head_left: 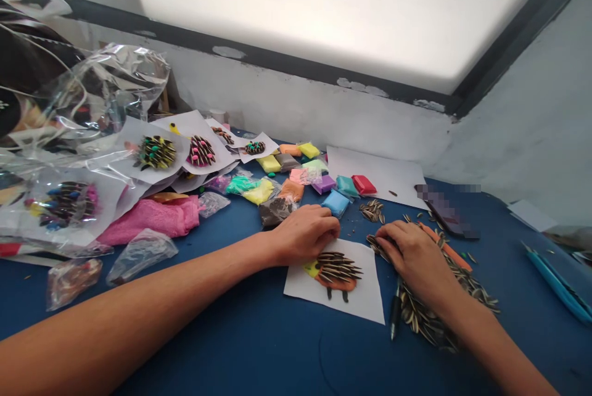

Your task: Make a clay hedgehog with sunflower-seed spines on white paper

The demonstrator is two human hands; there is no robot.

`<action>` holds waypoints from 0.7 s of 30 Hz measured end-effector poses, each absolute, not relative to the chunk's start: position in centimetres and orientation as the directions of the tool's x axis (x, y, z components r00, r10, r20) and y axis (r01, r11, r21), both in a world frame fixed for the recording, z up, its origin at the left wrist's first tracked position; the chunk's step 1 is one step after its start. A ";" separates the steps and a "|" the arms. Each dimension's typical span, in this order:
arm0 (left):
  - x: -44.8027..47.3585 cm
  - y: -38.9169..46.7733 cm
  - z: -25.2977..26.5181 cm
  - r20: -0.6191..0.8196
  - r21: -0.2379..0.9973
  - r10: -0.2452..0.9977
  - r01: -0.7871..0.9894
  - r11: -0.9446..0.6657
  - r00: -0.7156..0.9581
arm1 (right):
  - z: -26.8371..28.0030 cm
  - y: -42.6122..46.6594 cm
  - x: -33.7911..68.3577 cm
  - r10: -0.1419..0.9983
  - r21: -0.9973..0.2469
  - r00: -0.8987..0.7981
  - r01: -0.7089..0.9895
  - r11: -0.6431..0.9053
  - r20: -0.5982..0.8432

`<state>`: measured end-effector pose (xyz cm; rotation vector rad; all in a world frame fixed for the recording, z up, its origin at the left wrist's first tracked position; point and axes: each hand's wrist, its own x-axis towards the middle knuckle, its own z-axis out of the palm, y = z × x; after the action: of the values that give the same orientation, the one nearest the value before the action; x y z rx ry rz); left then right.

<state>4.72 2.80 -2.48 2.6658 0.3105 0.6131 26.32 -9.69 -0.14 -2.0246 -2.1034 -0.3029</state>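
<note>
A white paper square (296, 288) lies on the blue table with a clay hedgehog (337, 276) on it: yellow head, orange body, dark legs, striped sunflower seeds as spines. My left hand (305, 234) rests over the paper's upper edge, its fingers curled in; whatever they hold is hidden. Just right of the paper, my right hand (414, 257) has its fingertips pinched together on sunflower seeds (377, 248). Beneath that wrist spreads a larger seed pile (423, 319). A black pen (395, 313) lies between paper and pile.
Packs of coloured clay, such as a red pack (364, 184) and a blue pack (335, 202), lie beyond my hands. Finished seed hedgehogs on paper (157, 152) and a pink cloth (152, 220) are at left. A phone (446, 211) and a teal pencil case (557, 282) sit at right.
</note>
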 end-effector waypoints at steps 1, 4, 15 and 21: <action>4.7 2.8 -2.5 0.369 0.418 0.296 0.127 -0.900 0.881 | -0.1 -9.7 26.3 0.958 0.011 -0.038 0.999 0.036 0.285; 4.7 2.8 -2.4 0.369 0.421 0.293 0.123 -0.899 0.882 | 0.1 -9.8 26.3 0.958 0.025 -0.033 0.999 0.027 0.286; 4.7 2.8 -2.5 0.367 0.417 0.294 0.126 -0.900 0.883 | 1.3 -11.1 26.5 0.932 -0.036 0.023 0.999 -0.011 0.361; 4.8 2.9 -2.6 0.375 0.421 0.291 0.118 -0.899 0.880 | 2.5 -12.2 27.0 0.947 -0.029 0.032 0.999 -0.024 0.320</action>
<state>4.80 2.87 -2.58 2.6589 0.3021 0.6158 26.96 -12.23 2.50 -2.0630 -2.0051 -0.3088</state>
